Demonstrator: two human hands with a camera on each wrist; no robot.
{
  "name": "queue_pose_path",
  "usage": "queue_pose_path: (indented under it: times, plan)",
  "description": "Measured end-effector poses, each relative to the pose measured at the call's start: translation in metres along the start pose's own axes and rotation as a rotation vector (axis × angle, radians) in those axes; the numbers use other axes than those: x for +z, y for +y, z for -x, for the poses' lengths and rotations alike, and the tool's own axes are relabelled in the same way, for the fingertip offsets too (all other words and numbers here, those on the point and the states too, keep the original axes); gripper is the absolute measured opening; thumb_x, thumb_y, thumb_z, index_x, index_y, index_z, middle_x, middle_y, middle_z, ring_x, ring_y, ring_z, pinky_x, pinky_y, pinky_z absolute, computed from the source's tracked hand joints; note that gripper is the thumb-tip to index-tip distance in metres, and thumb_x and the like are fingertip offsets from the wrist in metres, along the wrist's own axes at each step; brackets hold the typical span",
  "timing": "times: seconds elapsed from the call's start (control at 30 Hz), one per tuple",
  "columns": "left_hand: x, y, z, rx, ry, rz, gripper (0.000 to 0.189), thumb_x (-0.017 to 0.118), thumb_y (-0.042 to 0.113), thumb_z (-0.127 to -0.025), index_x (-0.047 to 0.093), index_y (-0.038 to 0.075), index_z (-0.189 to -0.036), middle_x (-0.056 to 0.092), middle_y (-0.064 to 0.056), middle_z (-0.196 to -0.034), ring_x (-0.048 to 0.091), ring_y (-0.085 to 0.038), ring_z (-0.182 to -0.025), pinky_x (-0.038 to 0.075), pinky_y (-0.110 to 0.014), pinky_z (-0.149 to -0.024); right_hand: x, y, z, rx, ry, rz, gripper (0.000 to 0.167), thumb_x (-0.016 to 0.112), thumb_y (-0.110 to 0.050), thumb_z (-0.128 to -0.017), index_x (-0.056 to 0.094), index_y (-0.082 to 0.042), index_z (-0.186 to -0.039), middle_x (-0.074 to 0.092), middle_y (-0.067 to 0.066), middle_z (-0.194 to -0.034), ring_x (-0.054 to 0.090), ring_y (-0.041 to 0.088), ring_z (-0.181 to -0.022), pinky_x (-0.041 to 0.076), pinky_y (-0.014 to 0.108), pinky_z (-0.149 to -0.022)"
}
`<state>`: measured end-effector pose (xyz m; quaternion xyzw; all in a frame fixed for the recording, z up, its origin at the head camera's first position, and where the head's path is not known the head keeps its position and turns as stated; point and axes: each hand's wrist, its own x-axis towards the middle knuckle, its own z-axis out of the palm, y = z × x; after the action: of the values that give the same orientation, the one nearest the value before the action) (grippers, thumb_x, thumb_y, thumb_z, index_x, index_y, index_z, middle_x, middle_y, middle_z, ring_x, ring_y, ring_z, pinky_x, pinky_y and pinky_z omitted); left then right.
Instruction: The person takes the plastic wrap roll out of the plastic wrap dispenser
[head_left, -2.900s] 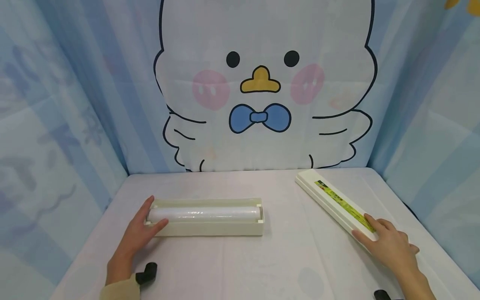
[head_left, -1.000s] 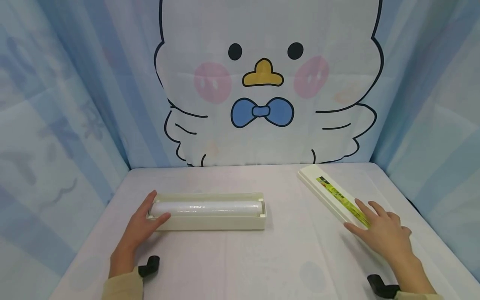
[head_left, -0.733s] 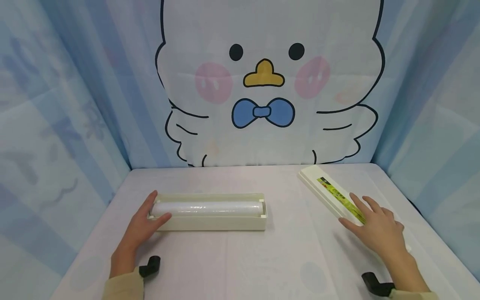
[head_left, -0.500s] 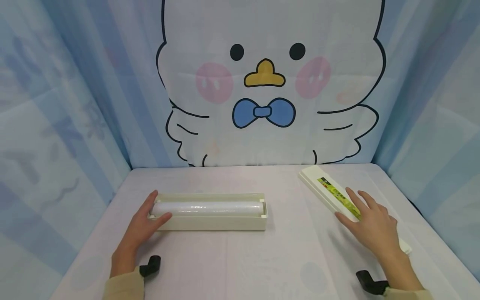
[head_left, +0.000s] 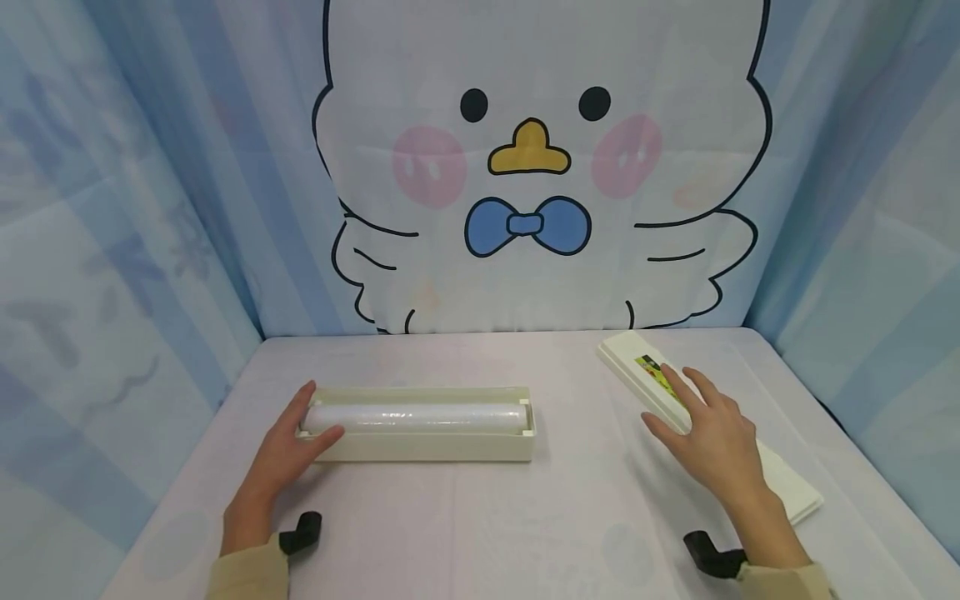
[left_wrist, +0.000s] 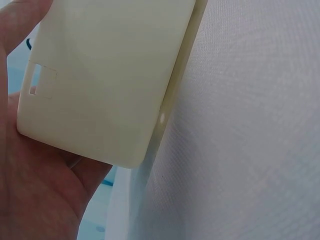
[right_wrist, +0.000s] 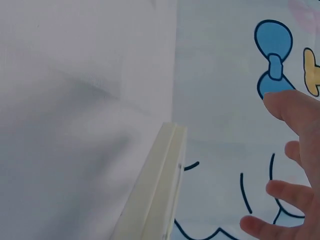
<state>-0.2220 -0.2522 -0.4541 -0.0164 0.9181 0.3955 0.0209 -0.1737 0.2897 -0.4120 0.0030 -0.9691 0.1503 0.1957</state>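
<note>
A cream plastic-wrap dispenser box (head_left: 427, 450) lies lengthwise on the table, its top off. Inside it sits a shiny roll of plastic wrap (head_left: 416, 415). My left hand (head_left: 273, 458) grips the box's left end, thumb at the front and fingers behind; the left wrist view shows that end of the box (left_wrist: 105, 90) close up. At the right, the long white lid (head_left: 786, 485) with a yellow-green label (head_left: 654, 373) rests slantwise. My right hand (head_left: 716, 442) hovers over it with spread fingers, and in the right wrist view the fingers are apart from the lid (right_wrist: 152, 195).
A white cloth covers the table (head_left: 480, 525). Behind stands a curtain (head_left: 525, 292) printed with a cartoon bird, and blue-patterned curtains (head_left: 112, 292) close off the sides. Black camera mounts (head_left: 302, 533) sit at both wrists.
My right hand has let go of the lid's near end and moved left and away from me above it. The lid stays put; my left hand keeps its grip on the box.
</note>
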Motion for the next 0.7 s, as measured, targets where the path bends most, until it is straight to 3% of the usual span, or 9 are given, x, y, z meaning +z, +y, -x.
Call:
queue_pose_path:
  times: [0.23, 0.7]
  plan:
    - [-0.001, 0.001, 0.000, 0.003, -0.001, 0.004, 0.108, 0.070, 0.056, -0.090, 0.003, 0.013, -0.164, 0.003, -0.019, -0.168, 0.008, -0.045, -0.150, 0.012, -0.066, -0.115, 0.005, -0.007, -0.004, -0.060, 0.058, -0.066, 0.074, 0.075, -0.039, -0.089, 0.045, -0.017, -0.152, 0.043, 0.024, -0.148, 0.047, 0.058, -0.118, 0.039, 0.076, -0.080]
    - [0.000, 0.001, 0.001, -0.003, -0.003, 0.010, 0.108, 0.069, 0.057, -0.090, 0.003, 0.014, -0.164, 0.002, -0.018, -0.168, 0.007, -0.045, -0.151, 0.012, -0.067, -0.115, 0.014, -0.030, -0.009, -0.077, 0.073, -0.116, 0.073, 0.077, -0.033, -0.088, 0.046, -0.018, -0.152, 0.045, 0.020, -0.148, 0.049, 0.053, -0.119, 0.040, 0.072, -0.085]
